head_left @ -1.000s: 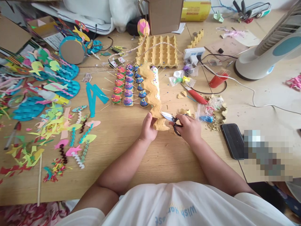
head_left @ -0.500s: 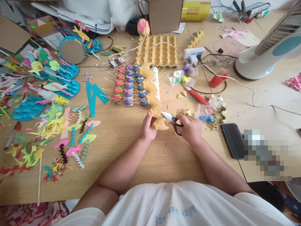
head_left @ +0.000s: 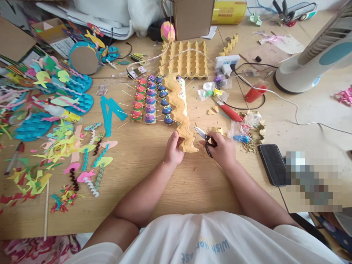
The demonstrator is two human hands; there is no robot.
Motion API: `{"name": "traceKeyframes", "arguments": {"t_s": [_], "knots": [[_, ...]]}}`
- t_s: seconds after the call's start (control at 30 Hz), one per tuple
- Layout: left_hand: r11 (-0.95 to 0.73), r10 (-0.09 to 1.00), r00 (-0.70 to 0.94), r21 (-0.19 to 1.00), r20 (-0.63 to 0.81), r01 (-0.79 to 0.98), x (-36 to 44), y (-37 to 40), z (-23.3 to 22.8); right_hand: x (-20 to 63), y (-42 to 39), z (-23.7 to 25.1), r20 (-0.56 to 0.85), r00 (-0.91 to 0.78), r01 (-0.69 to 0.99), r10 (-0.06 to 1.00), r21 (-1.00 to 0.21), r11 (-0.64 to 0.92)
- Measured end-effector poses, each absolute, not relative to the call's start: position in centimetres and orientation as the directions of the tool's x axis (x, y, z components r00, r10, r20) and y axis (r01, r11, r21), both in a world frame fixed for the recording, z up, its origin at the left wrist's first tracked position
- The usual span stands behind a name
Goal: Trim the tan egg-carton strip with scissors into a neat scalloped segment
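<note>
Carton strip in the left grip, scissors backed off its edge, centre of frame.
Left hand [head_left: 174, 149] closed on the near end of the bumpy carton strip [head_left: 178, 106], thumb at its left edge, fingers mostly hidden behind; the strip slants up the middle of the frame above the table [head_left: 187, 194]. Right hand [head_left: 224, 150] wrapped round the handles of the scissors [head_left: 201, 132], blades looking together, tip pointing up-left; finger placement in the loops can't be told. For clean trimming, I'd pinch close to the cut, keep the left thumb out of the blade line, and take short snips along the ridges. Half a second ago the blades met the strip's right edge; now there's a gap.
</note>
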State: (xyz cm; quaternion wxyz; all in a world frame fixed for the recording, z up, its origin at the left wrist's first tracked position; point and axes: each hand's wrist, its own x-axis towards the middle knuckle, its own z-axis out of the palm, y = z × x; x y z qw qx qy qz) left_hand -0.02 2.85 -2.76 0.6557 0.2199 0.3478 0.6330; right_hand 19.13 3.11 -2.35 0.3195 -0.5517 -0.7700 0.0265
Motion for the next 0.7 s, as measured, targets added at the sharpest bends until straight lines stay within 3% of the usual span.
{"name": "traceKeyframes", "arguments": {"t_s": [0.2, 0.7], "knots": [[0.097, 0.982, -0.062, 0.762, -0.177, -0.64, 0.07, 2.87, -3.03, 19.04, 2.97, -1.78, 0.415, -0.209, 0.779, 0.886, -0.476, 0.407], [0.076, 0.996, 0.014, 0.774, -0.087, -0.629, 0.21, 2.5, -3.33, 19.18, 3.38, -2.22, 0.511, -0.258, 0.777, 0.82, -0.395, 0.491]]}}
